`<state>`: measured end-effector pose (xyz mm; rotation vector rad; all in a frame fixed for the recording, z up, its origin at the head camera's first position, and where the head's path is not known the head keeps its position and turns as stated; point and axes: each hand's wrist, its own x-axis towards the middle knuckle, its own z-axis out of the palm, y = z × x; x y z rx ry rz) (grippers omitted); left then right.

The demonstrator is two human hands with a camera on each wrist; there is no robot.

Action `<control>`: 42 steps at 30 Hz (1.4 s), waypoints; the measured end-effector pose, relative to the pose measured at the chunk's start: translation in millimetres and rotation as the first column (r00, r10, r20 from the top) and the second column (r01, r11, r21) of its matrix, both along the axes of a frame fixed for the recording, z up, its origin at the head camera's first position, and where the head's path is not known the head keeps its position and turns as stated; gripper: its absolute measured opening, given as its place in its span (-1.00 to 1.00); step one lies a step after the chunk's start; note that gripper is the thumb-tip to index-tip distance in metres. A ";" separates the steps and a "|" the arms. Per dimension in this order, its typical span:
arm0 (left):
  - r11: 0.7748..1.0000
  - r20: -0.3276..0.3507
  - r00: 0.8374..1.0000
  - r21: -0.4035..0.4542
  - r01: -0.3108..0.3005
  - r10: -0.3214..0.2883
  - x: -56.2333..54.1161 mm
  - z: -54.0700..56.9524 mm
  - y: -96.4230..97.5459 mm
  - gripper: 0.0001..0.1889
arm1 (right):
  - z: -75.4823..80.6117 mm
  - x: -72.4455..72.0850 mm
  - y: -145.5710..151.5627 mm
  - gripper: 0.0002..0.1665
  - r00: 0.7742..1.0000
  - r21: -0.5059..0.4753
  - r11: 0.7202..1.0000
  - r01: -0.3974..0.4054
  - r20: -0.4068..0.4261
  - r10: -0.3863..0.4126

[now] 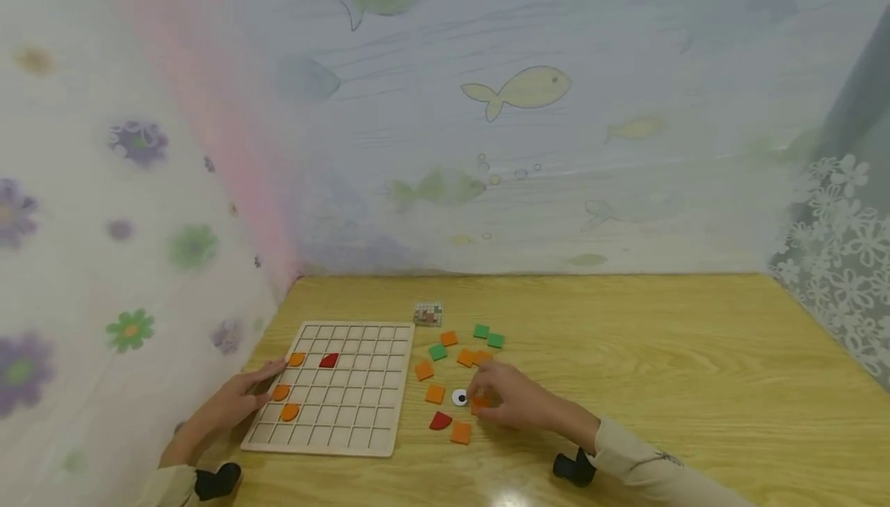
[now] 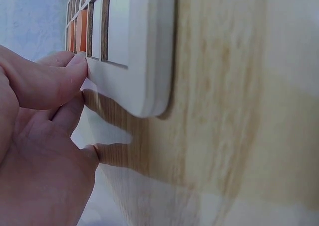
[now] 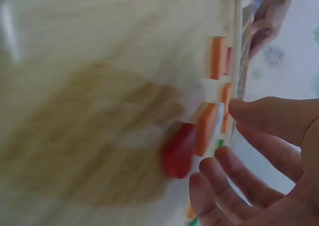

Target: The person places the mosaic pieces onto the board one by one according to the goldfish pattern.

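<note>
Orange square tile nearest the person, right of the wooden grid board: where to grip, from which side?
Likely best: pinch the near and far edges of the orange square tile, right hand coming from the right. It lies flat with straight, parallel sides; the red quarter-circle tile sits close by its far-left corner.

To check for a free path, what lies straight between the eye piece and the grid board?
In the head view, one orange square lies between the eye piece and the grid board.
</note>
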<state>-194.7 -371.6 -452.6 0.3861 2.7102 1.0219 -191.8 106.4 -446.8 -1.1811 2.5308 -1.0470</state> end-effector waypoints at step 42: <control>0.999 -0.046 0.999 -0.028 0.026 -0.028 1.3 1.4 1.4 -0.43 | -10.2 5.0 -2.6 -0.81 0.997 -0.045 0.996 0.082 -0.009 -0.082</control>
